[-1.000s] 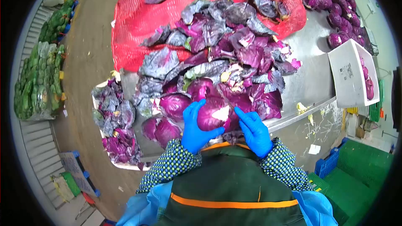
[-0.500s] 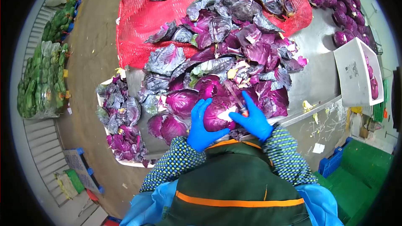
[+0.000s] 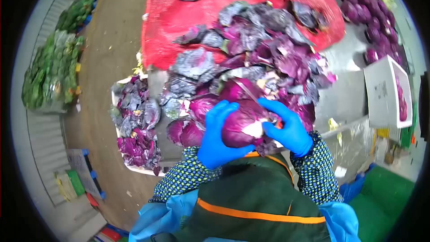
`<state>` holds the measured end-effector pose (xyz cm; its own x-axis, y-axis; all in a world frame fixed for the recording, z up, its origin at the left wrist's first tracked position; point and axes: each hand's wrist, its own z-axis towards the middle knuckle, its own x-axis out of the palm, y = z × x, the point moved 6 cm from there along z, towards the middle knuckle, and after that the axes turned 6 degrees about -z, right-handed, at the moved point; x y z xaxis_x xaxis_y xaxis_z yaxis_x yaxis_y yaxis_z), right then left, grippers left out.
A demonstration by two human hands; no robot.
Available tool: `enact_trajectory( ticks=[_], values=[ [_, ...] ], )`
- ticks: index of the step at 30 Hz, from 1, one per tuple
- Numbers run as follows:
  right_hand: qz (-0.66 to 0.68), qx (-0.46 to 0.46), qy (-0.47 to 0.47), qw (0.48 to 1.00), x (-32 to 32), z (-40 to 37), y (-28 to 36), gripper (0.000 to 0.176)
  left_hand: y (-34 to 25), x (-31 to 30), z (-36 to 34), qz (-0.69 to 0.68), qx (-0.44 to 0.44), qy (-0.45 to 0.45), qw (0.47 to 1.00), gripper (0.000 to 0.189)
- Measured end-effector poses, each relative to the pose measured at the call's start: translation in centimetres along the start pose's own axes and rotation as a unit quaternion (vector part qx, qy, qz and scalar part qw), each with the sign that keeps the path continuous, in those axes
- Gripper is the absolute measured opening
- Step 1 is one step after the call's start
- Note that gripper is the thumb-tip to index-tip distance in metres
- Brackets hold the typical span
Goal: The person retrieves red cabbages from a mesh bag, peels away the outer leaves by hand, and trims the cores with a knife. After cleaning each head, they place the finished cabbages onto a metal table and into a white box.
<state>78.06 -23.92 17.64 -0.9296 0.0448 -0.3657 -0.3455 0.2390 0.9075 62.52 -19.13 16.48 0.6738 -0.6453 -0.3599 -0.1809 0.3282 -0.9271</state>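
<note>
Blue nitrile covers my left hand (image 3: 217, 136), which is wrapped around the left side of a red cabbage (image 3: 242, 123), fingers curled over the top and thumb underneath, gripping it firmly. My right hand (image 3: 289, 130), also gloved in blue, closes over the cabbage's right side next to the pale cut stem. A speck of orange shows under its fingers, and I cannot tell what it is. I hold the head between both hands, close to my chest, above the near edge of the steel table (image 3: 345, 94).

Just beyond it lie more heads and a heap of loose purple leaves (image 3: 277, 58), which spreads back onto a red mesh sack (image 3: 179, 13). To my left, lower down, a tray (image 3: 134, 168) holds more leaves. At my right stands a white box (image 3: 380, 92) with cabbages in it, and a row of heads (image 3: 358, 4) lines the far corner. Bagged greens (image 3: 49, 71) sit well off to the left.
</note>
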Motion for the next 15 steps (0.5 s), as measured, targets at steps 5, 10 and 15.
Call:
enact_trajectory(
  ticks=[5,10,15],
  values=[
    [-0.077,0.072,-0.185,0.977,-0.6,-3.5,-6.0,0.038,1.5,1.9,-1.8,-0.064,-0.002,-0.037,0.997,0.093],
    [0.009,0.128,-0.086,0.988,-1.8,-2.2,-7.9,0.036,2.2,1.6,-3.1,-0.123,-0.019,-0.031,0.992,0.096],
    [-0.021,0.168,-0.101,0.98,-3.3,1.3,-11.2,0.034,0.8,-2.1,-2.9,-0.249,-0.01,-0.096,0.964,0.09]
  ],
)
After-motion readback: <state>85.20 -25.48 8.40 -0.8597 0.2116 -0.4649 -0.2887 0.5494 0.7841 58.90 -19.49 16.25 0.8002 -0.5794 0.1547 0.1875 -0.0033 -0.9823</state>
